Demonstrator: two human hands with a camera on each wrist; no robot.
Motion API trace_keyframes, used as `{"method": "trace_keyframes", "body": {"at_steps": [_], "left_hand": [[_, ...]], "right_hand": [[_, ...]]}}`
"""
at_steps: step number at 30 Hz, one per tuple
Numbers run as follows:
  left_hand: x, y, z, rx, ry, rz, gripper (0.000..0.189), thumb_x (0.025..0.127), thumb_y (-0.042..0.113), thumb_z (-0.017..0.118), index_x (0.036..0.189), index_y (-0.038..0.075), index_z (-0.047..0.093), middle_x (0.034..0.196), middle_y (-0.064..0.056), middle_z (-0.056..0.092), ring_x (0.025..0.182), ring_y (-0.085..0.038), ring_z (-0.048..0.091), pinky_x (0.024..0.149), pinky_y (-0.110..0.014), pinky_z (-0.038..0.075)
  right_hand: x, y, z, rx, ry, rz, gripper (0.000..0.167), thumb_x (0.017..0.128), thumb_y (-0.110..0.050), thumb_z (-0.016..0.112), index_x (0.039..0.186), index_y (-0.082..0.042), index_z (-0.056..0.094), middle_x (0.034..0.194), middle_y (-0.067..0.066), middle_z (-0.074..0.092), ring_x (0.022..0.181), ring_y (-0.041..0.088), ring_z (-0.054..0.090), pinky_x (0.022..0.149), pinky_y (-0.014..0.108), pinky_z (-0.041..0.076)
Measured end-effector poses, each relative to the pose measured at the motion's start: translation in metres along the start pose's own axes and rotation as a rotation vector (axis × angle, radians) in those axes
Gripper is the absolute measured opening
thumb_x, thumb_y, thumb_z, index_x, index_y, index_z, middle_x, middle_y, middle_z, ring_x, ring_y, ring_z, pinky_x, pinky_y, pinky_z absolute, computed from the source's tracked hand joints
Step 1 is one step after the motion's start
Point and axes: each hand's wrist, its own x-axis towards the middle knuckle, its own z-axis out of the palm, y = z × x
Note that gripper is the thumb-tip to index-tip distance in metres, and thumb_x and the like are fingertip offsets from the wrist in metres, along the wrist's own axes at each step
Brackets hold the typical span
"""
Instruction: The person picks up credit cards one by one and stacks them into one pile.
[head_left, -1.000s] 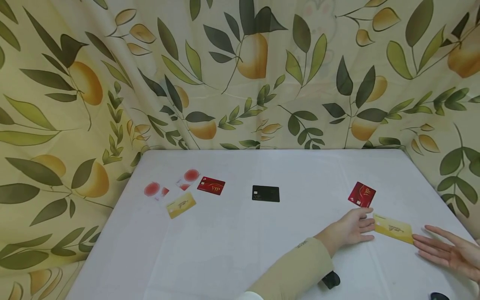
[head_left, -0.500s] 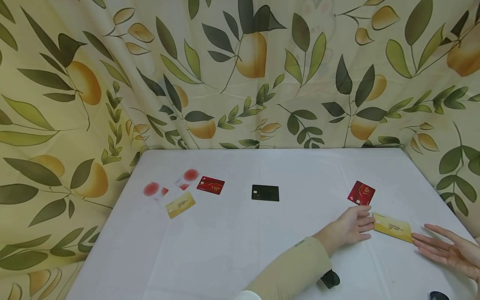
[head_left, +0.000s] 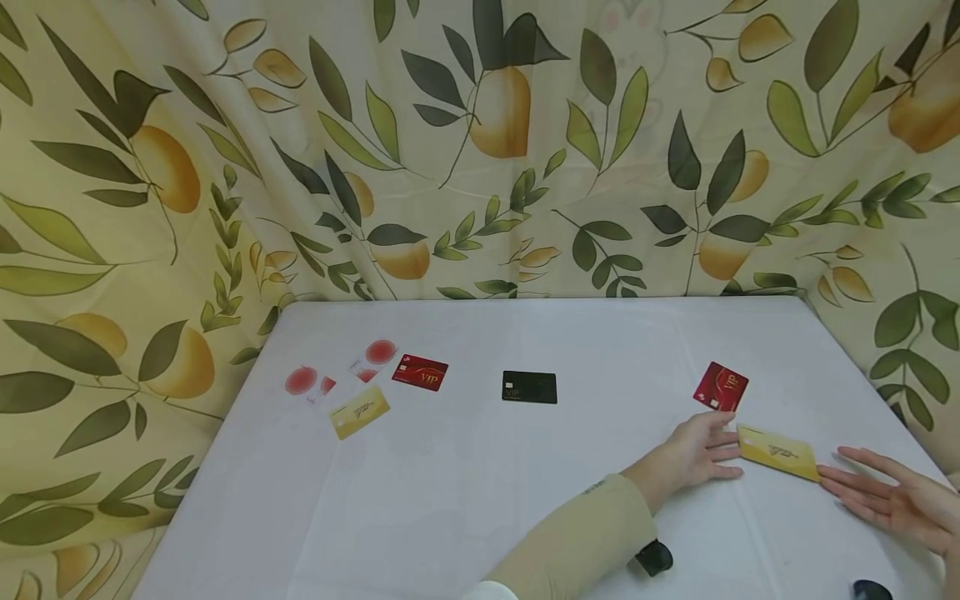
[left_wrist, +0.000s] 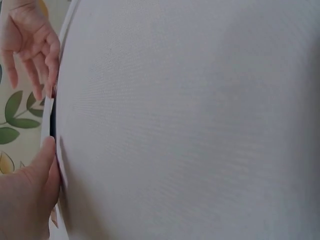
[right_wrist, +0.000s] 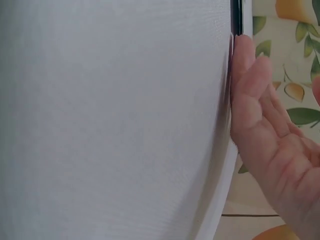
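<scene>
A yellow card (head_left: 777,453) lies on the table between my two hands. The fingertips of my left hand (head_left: 690,450) are right at its left edge, the fingers extended and slightly spread. At the opposite edge, the straight fingers of my right hand (head_left: 888,496) meet the card's right corner, thumb held apart. A red VIP card (head_left: 722,386) lies just beyond the left hand, its lower corner at the thumb. Both wrist views see the card's place at a grazing angle; the left hand (left_wrist: 30,185) and right hand (right_wrist: 270,130) show at the tabletop.
Left on the white table (head_left: 420,508) lie another red VIP card (head_left: 420,372), a second yellow card (head_left: 360,412) and pale cards with red circles (head_left: 302,381). A black VIP card (head_left: 529,387) sits mid-table. Fruit-patterned cloth (head_left: 480,208) hangs behind.
The yellow card and both hands have shifted slightly left. The other cards stay in place on the table.
</scene>
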Motion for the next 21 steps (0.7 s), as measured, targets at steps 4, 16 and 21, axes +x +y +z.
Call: {"method": "trace_keyframes", "body": {"at_steps": [4,16,21], "left_hand": [[-0.0017,0.0027,-0.0008,0.021,-0.006,-0.001,0.035,0.089,0.023,0.055,0.115,0.001,0.056,0.109,-0.021,0.058,0.109,-0.041,0.051,0.095,-0.062,0.034],[0.0029,0.0031,-0.0074,0.108,-0.008,-0.001,0.036,0.089,0.026,0.055,0.116,0.001,0.056,0.105,-0.018,0.061,0.100,-0.043,0.057,0.087,-0.064,0.039],[0.0038,0.0022,-0.0085,0.126,0.012,0.014,0.035,0.089,0.024,0.057,0.113,-0.002,0.057,0.101,-0.019,0.063,0.096,-0.040,0.060,0.085,-0.060,0.043]], "right_hand": [[0.0012,-0.0015,-0.0018,-0.093,0.002,0.017,0.047,0.097,-0.044,0.030,0.084,-0.025,0.071,0.093,0.003,0.068,0.090,0.025,0.065,0.091,0.043,0.047],[0.0029,0.0031,-0.0022,0.033,0.045,-0.008,0.042,0.097,-0.037,0.038,0.081,-0.017,0.071,0.091,0.011,0.066,0.088,0.031,0.064,0.094,0.047,0.043],[0.0044,0.0023,0.0030,-0.006,0.103,-0.027,0.031,0.095,-0.032,0.046,0.077,-0.019,0.068,0.089,0.005,0.066,0.085,0.028,0.065,0.091,0.044,0.046]]}}
